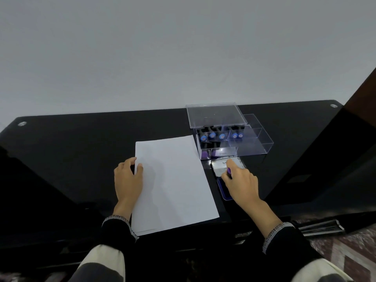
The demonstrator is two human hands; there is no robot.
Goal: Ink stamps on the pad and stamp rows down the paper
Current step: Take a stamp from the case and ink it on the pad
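Black table (81,159) carries white paper (173,184); left hand (127,180) grips the paper's left edge, fingers curled on it. Clear box (230,139) of stamps lies beyond the right hand (241,184). That hand pinches a purple stamp (229,171) over the open ink pad (224,188), directly beneath the grip.

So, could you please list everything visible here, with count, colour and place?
paper: one stack, white, unstamped, centre of table
ink pad: one, blue, open, right of paper, lid raised behind it
stamp: one, purple, held over the ink pad
clear box: one, transparent, lid open, behind the ink pad
stamps in box: at least five blue-faced, plus purple ones in front; exact count unclear
table: one, glossy black, against grey wall
left hand: holds the paper's left edge
right hand: pinches the stamp
sleeves: two, black, patterned cuffs
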